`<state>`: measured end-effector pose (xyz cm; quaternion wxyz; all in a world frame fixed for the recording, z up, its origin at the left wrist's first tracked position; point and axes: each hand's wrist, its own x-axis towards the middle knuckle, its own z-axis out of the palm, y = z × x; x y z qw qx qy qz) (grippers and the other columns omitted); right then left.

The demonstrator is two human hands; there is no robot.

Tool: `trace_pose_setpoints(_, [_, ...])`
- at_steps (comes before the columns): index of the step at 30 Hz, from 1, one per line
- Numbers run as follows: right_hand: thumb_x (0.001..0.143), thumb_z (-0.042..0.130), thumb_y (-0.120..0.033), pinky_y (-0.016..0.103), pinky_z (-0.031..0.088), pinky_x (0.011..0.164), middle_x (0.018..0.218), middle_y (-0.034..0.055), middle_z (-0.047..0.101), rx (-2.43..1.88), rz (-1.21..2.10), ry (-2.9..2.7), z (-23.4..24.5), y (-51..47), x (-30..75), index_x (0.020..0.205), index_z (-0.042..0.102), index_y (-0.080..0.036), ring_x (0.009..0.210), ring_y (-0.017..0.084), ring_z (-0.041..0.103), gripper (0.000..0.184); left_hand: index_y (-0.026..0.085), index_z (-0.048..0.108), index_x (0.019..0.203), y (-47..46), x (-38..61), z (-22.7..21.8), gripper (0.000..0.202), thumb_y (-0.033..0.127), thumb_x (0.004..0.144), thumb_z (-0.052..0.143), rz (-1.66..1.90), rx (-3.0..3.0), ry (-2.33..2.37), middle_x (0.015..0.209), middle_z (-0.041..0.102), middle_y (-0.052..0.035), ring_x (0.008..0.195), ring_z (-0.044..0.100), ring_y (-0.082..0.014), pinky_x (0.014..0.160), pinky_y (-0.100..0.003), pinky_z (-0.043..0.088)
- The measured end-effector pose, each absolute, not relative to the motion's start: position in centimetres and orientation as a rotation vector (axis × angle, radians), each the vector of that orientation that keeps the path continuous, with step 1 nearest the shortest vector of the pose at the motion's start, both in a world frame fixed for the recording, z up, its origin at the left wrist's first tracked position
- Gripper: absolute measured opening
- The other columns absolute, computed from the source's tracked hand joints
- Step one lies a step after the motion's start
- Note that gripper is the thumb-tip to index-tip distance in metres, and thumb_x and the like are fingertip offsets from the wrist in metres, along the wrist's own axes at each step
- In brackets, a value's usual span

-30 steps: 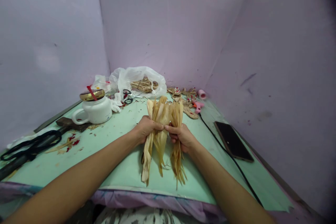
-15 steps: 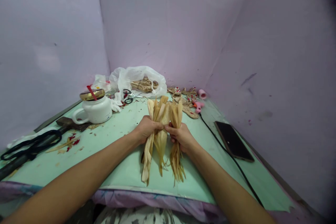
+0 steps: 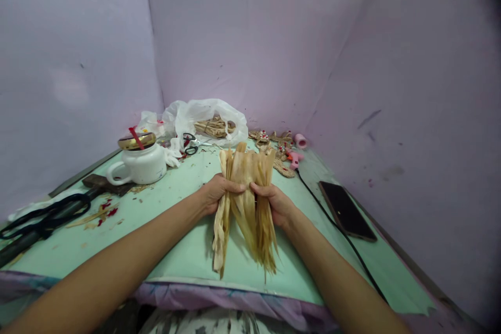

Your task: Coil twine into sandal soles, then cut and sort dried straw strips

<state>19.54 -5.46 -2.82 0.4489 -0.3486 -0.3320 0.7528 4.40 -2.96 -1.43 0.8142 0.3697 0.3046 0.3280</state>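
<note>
Dried corn husks stand upright between my two hands, their frayed lower ends hanging over the pale green tabletop. My left hand is closed round the left side of the bunch, thumb lying across the front. On the right side my right hand grips the husks, its thumb pressed on the broad middle leaf. Both thumb tips come close to each other. The fingers behind the husks are mostly hidden.
At the back lie a white plastic bag of husk bundles, scissors, woven husk pieces and a pink glue gun with a black cord. A lidded white mug, hammer and large black-handled shears sit left; a phone, right.
The gap between the husks has closed; they now form one broad bunch with a wide leaf across the middle. My right thumb has moved slightly right, away from the left thumb.
</note>
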Motion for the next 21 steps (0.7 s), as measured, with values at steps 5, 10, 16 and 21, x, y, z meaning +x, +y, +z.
trace_pose_setpoints(5, [0.064,0.067,-0.018,0.028,0.049,0.058,0.061,0.0026,0.065,-0.908,1.837,-0.754,-2.1,-5.7,19.7,0.074,0.063,-0.014,0.054,0.015,0.059,0.011,0.004,0.067,0.083,-2.7,4.3,-1.3,0.032,0.001,0.052,0.063,0.742,0.785,0.754,0.073,0.071,-0.0149,0.063,0.067,-0.0268,0.067,-0.040,0.055])
trace_pose_setpoints(10, [0.065,0.068,-0.019,0.024,0.049,0.061,0.060,0.0025,0.063,-0.927,1.784,-0.704,-1.5,-5.4,20.6,0.063,0.060,-0.014,0.058,0.013,0.060,0.010,0.005,0.066,0.078,-2.1,4.1,-1.7,0.029,0.002,0.050,0.065,0.770,0.803,0.817,0.073,0.071,-0.0138,0.064,0.067,-0.0264,0.067,-0.039,0.055])
trace_pose_setpoints(16, [0.059,0.070,-0.017,0.020,0.044,0.050,0.056,-0.0061,0.049,-0.801,1.710,-0.677,0.0,-5.4,23.8,0.068,0.054,-0.018,0.047,0.007,0.046,0.018,0.006,0.065,0.080,-1.8,3.9,-1.7,0.031,0.002,0.050,0.065,0.765,0.818,0.855,0.064,0.069,-0.0094,0.068,0.067,-0.0273,0.068,-0.040,0.055])
trace_pose_setpoints(21, [0.061,0.066,-0.016,0.013,0.035,0.042,0.055,-0.0094,0.040,-0.647,1.576,-0.674,0.9,-5.7,26.7,0.075,0.056,-0.020,0.040,0.002,0.031,0.018,0.005,0.065,0.078,-1.8,3.8,-1.5,0.029,0.000,0.049,0.065,0.802,0.806,0.875,0.069,0.069,-0.0108,0.063,0.066,-0.0236,0.066,-0.036,0.056])
